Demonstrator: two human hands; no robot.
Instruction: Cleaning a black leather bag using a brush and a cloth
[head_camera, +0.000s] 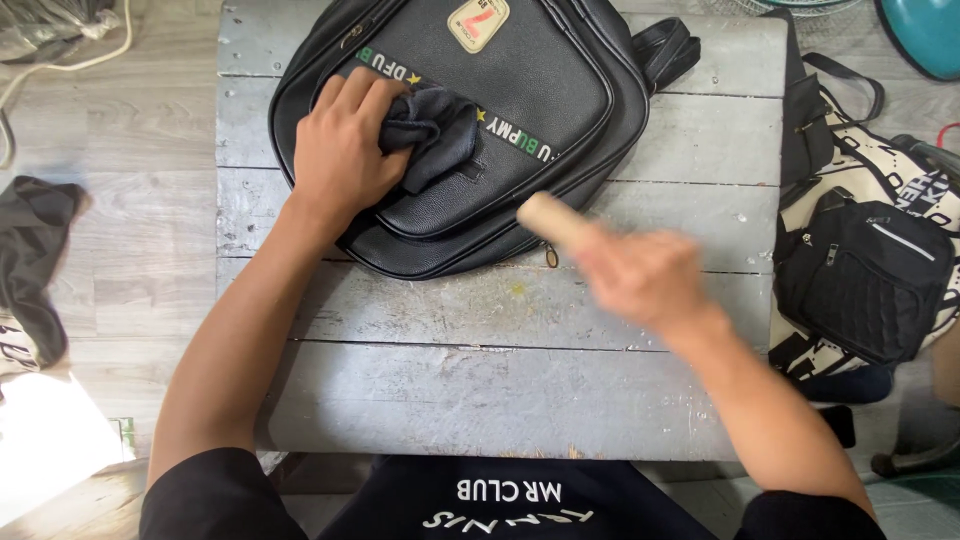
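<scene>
Pressing dark cloth (432, 135) onto black backpack (480, 110), left hand (340, 150) clutching it, right hand (645, 280) gripping tan cylinder (550, 218)

The right hand (645, 275) is smeared by motion, so its fingers cannot be told apart, nor how they close round the pale wooden handle (553, 220); whatever the handle carries is hidden inside the hand. Under the left hand (340, 150), part of the dark cloth (440, 135) is covered. Beyond that hand, the top of the black backpack (540, 90) is cut off by the upper edge.
</scene>
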